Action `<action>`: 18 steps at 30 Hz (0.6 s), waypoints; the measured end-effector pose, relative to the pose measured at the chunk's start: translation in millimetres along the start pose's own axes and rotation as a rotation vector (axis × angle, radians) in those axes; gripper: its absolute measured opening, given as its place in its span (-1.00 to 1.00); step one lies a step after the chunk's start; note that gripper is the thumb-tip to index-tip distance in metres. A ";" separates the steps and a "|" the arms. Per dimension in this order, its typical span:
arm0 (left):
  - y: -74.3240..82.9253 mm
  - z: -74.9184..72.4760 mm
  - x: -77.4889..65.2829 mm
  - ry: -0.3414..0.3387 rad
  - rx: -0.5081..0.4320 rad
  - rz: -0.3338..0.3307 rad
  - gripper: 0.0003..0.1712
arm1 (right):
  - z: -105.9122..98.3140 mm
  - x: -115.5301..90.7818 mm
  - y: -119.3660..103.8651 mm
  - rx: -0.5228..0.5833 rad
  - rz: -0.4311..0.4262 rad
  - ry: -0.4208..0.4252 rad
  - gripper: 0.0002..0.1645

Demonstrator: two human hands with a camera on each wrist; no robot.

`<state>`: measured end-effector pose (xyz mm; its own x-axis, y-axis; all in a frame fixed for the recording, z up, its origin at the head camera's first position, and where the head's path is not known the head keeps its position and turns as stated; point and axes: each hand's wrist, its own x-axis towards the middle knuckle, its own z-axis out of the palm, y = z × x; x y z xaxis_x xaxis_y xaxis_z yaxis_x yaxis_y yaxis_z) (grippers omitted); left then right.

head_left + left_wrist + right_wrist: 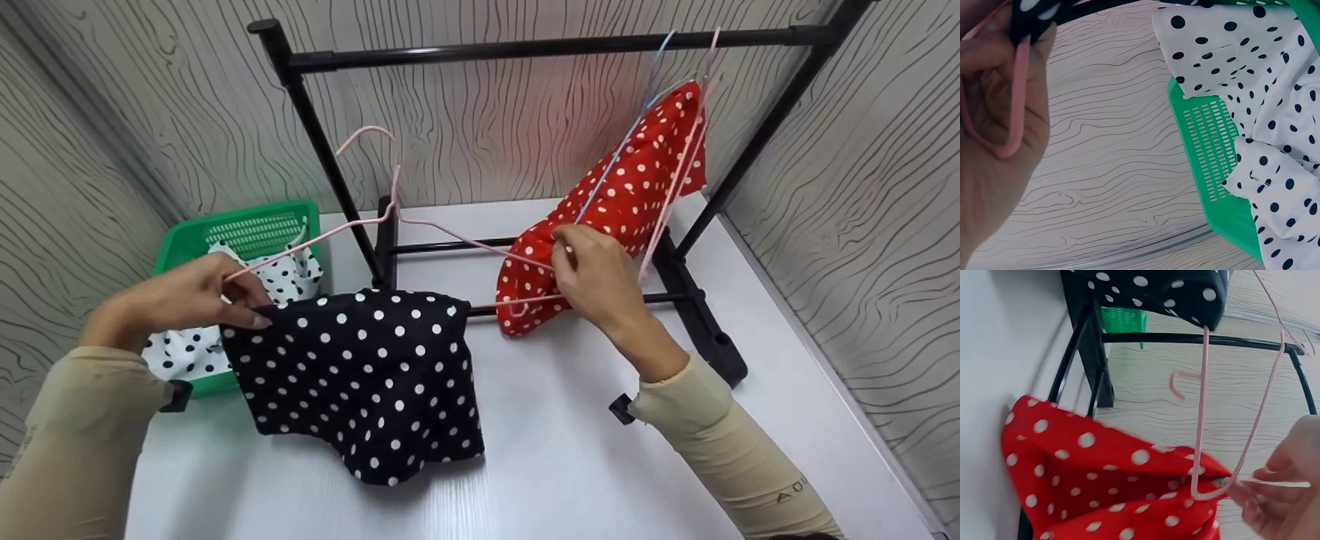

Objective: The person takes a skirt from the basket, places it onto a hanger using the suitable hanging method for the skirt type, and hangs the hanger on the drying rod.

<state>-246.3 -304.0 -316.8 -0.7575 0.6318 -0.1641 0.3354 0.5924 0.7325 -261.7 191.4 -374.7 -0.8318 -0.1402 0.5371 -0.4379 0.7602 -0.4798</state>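
A pink clothes hanger (pixel 439 225) spans both hands, its hook upward. Over its lower bar is draped a black cloth with white dots (pixel 375 375), lying toward the left end. My left hand (pixel 217 289) grips the hanger's left end and pinches the cloth's top corner. In the left wrist view, the bent pink end (pixel 1016 107) lies against the palm. With its fingertips my right hand (pixel 600 274) pinches the hanger's right corner (pixel 1213 492). Just behind that hand hangs a red white-dotted cloth (pixel 630 176) on a blue hanger (pixel 616 150).
A black rack (pixel 480 51) stands across the back of the white table (pixel 540 450). Another pink hanger (pixel 684 169) hangs beside the red cloth. At left, a green basket (pixel 176 240) holds white black-dotted cloth (pixel 187 352), partly behind my left hand.
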 end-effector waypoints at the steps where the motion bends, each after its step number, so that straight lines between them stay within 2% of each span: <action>1: -0.4 0.0 -1.4 0.002 -0.005 -0.002 -0.91 | -2.7 0.1 1.0 -0.042 0.023 -0.001 -0.73; 4: -1.2 0.5 -4.6 0.006 -0.011 -0.006 -0.92 | -12.5 0.8 5.7 -0.146 0.108 0.000 -0.71; 9: -1.1 1.4 -6.4 0.025 -0.001 -0.017 -0.93 | -27.6 -0.4 11.4 -0.246 0.237 -0.008 -0.70; 14: 0.3 1.4 -5.2 0.034 -0.007 -0.004 -0.93 | -27.3 -4.2 7.0 -0.261 0.230 -0.010 -0.70; 18: 0.0 1.7 -9.0 0.061 -0.003 0.009 -0.94 | -26.7 -6.0 6.8 -0.261 0.212 -0.082 -0.68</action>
<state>-238.6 -308.8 -316.5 -0.7871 0.6057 -0.1171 0.3408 0.5851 0.7359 -250.6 214.3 -362.6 -0.9242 -0.0041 0.3819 -0.1593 0.9130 -0.3756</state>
